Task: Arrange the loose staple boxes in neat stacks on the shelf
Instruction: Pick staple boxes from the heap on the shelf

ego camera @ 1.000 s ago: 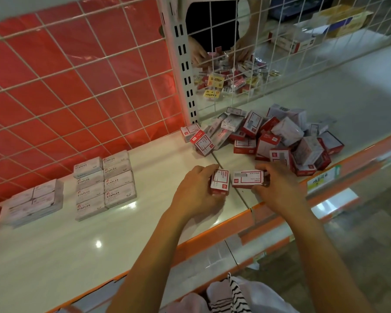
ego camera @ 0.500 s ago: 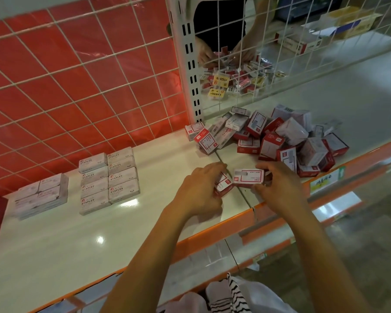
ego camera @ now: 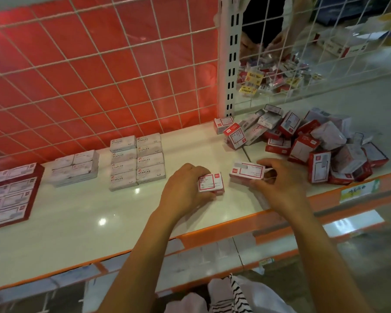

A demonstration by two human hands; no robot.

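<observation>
From my end the job looks perhaps a third done, and that is a guess from the layout alone. On the shelf (ego camera: 77, 222), against the wire grid (ego camera: 99, 75), the white stacks (ego camera: 137, 161) marked STAPLES stand squared up in two columns. A lower grey-white stack (ego camera: 75, 168) sits just to their left, and a flat red-edged block (ego camera: 7, 193) of boxes lies at the far left of view. What is left is the loose heap (ego camera: 314, 145) at the right, near the upright post: red-and-white boxes tipped at all angles, leaning on and over each other, none aligned. I take that to be the bulk of the work. Both hands are busy in front of the heap, near the orange lip (ego camera: 212, 231). My left hand (ego camera: 185, 188) has its fingers curled round a red-and-white box (ego camera: 211, 182), label up and low on the shelf; whether another box lies beneath it I cannot tell. My right hand (ego camera: 280, 184) pinches a second box (ego camera: 247, 170) between thumb and fingers, held flat, with more white packaging under the palm that I cannot make out. The two boxes lie close side by side but apart, between the white stacks and the heap.
</observation>
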